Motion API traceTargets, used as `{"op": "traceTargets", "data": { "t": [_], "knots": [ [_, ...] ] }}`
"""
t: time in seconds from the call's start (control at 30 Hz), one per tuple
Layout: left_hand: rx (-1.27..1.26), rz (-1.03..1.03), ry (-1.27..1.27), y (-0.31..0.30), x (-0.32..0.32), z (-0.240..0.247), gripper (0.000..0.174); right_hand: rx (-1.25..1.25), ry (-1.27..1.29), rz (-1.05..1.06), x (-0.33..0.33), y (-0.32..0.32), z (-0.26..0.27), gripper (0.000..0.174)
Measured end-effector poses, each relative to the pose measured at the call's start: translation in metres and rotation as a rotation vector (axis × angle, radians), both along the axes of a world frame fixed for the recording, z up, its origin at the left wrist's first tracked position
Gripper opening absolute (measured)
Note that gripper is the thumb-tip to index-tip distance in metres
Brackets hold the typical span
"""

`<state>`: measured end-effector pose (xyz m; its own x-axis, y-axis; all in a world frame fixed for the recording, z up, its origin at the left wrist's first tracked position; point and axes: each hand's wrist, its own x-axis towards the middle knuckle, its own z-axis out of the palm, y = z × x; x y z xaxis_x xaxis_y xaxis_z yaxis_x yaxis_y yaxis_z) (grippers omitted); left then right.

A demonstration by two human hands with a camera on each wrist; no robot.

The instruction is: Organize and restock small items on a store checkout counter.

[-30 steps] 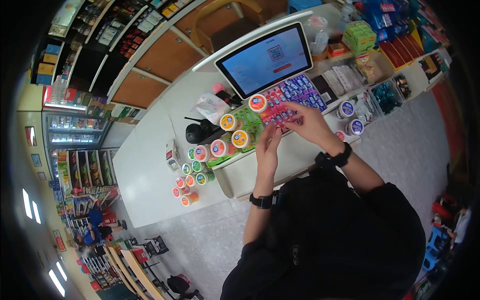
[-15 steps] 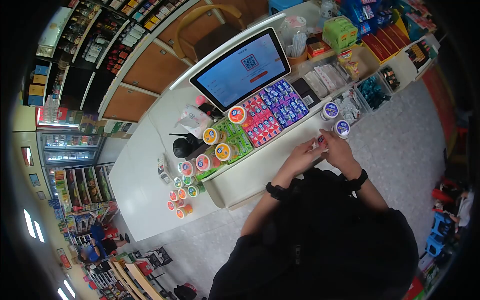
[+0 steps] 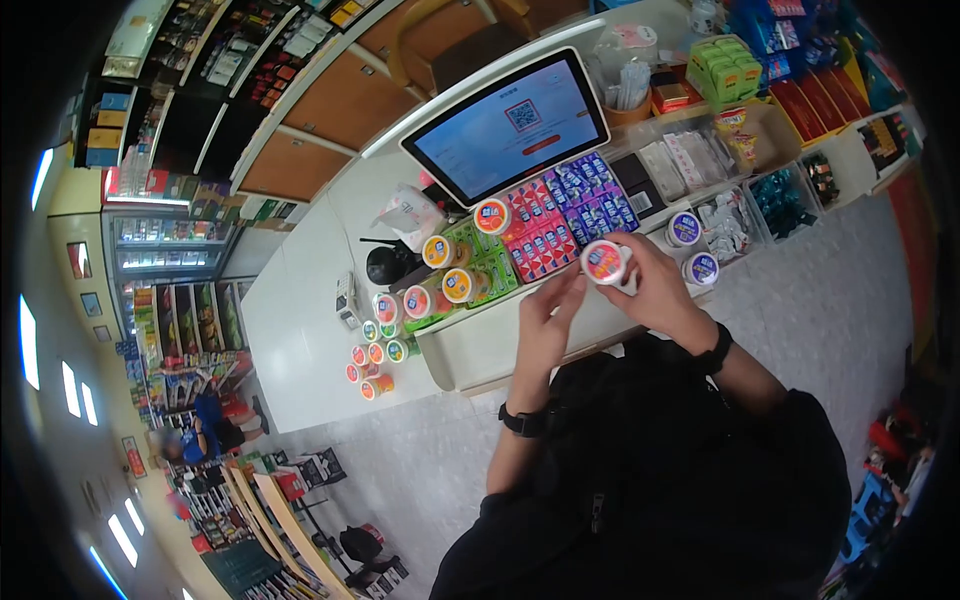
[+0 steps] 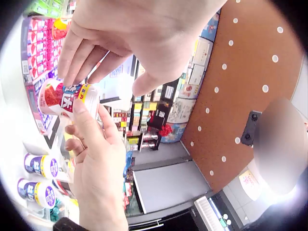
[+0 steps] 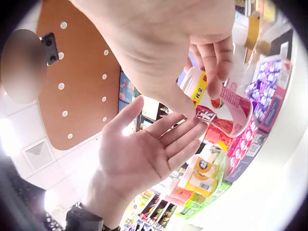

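Tub [image 3: 604,263] in front of the screen [image 3: 495,135], probably light, stiff: right hand [image 3: 655,288] is gripping its sidewall [image 4: 61,98], seemingly best hold; left hand [image 3: 546,325] is extending unclenched.

On the counter [image 3: 300,320] before you, small packs [image 3: 545,248] lie in front of the screen [image 3: 507,125]. Nearer you than the screen, your right hand [image 3: 655,288] holds a tub [image 3: 604,262], your left hand [image 3: 545,325] beside it. Boxes [image 3: 780,138] sit right of the screen, a chair [image 3: 468,64] behind.
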<state>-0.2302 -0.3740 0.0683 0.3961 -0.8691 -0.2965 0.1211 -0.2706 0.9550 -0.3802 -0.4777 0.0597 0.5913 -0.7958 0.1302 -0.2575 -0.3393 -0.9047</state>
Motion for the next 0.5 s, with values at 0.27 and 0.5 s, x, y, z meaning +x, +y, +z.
{"op": "traceTargets", "data": {
  "t": [0.27, 0.5],
  "knots": [
    [-0.087, 0.135, 0.061, 0.015, 0.03, -0.003, 0.068, 0.047, -0.065, 0.061, 0.082, 0.014, -0.023, 0.059],
    [0.011, 0.112, 0.11, 0.032, 0.05, -0.027, 0.069, 0.103, -0.009, 0.04, 0.09, 0.026, -0.039, 0.066]
  ]
}}
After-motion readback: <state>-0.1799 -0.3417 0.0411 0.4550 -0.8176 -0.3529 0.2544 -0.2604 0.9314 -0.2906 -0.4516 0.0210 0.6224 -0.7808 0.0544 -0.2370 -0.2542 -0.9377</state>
